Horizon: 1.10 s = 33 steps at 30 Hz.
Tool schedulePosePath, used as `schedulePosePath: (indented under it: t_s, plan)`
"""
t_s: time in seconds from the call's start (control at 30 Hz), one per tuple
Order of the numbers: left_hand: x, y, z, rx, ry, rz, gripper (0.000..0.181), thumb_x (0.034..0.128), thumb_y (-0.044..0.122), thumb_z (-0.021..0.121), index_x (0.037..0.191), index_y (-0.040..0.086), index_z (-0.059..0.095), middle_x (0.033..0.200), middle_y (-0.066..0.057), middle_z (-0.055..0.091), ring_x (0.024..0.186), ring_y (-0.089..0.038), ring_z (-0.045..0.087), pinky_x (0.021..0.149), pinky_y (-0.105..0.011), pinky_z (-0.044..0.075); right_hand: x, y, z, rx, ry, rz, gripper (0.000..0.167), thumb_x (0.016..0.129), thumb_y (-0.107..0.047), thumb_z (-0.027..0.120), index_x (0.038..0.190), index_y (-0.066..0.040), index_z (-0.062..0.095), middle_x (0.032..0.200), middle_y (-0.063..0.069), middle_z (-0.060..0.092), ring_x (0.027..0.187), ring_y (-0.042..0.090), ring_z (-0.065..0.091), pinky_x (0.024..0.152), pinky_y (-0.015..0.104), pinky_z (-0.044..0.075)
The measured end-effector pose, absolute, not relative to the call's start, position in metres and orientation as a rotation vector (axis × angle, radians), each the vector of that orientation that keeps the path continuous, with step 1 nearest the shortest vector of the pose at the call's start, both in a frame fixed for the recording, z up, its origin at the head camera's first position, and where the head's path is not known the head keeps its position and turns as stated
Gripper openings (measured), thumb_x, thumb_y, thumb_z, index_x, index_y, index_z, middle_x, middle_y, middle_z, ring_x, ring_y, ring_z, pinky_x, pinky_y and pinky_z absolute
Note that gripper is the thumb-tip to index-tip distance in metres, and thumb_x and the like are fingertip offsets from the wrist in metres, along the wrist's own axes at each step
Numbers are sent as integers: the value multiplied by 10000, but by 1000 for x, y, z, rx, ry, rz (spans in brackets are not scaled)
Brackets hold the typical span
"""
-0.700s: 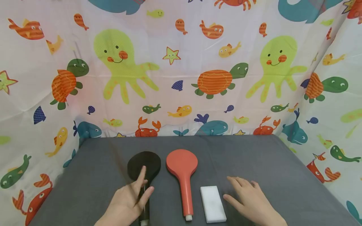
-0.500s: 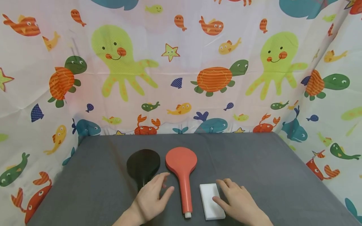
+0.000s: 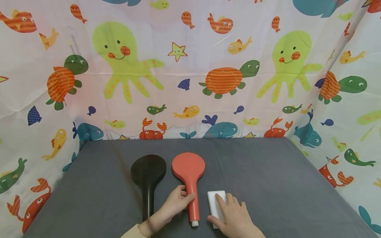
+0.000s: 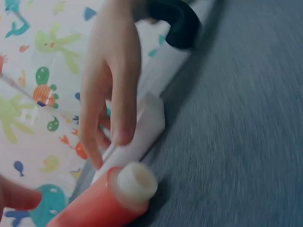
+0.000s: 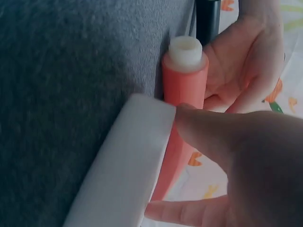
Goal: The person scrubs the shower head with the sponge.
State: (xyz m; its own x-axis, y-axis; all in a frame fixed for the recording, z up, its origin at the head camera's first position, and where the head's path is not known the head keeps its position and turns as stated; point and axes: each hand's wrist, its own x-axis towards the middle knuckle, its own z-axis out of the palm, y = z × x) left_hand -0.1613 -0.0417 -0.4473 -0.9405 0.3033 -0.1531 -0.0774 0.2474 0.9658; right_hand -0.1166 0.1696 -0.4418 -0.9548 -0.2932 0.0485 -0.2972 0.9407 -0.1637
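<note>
A red shower head (image 3: 188, 166), with a round head and a white end on its handle, lies in the middle of the grey cloth. My left hand (image 3: 173, 203) is at its handle, thumb over the handle and fingers at the left side; whether they press on it is unclear. My right hand (image 3: 235, 215) lies over a white rectangular block (image 3: 213, 202), fingers spread across its top and thumb at its left edge. In the right wrist view the thumb and a finger are against the white block (image 5: 125, 156). The block's right part is hidden beneath the hand.
A black shower head (image 3: 148, 170) lies left of the red one, its handle end hidden by the left forearm. A grey cloth (image 3: 259, 168) covers the table. Behind and at both sides hangs a white curtain (image 3: 175, 86) printed with sea animals.
My left hand has moved right, from over the black shower head to the red one's handle. My right hand has moved left from beside the white block to over it.
</note>
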Motion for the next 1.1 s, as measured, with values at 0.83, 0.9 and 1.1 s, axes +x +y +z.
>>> schedulePosePath:
  t_s: [0.83, 0.9, 1.1]
  plan:
    - [-151, -57, -449, 183, 1670, 2111, 359, 880, 158, 640, 1105, -99, 526, 973, -155, 645, 894, -264, 661, 764, -361, 534, -121, 168, -425, 470, -2571, 475, 516, 726, -183, 652, 1214, -36, 567, 1222, 208, 460, 879, 316, 504, 572, 406, 449]
    - [-145, -60, -444, 248, 1698, 2114, 340, 871, 141, 644, 1101, -78, 521, 954, -124, 640, 875, -252, 665, 744, -342, 534, -123, 166, -414, 587, -2392, 510, 480, 797, -214, 596, 1243, -41, 553, 1275, 192, 457, 944, 317, 503, 635, 426, 454]
    - [-128, -64, -432, 424, 1880, 2087, 356, 827, 93, 681, 1129, -39, 546, 1005, -115, 627, 818, -213, 660, 703, -305, 527, -122, 140, -388, 1018, -2051, 536, 411, 972, -289, 399, 1252, -35, 559, 1320, 189, 475, 1153, 385, 447, 977, 388, 334]
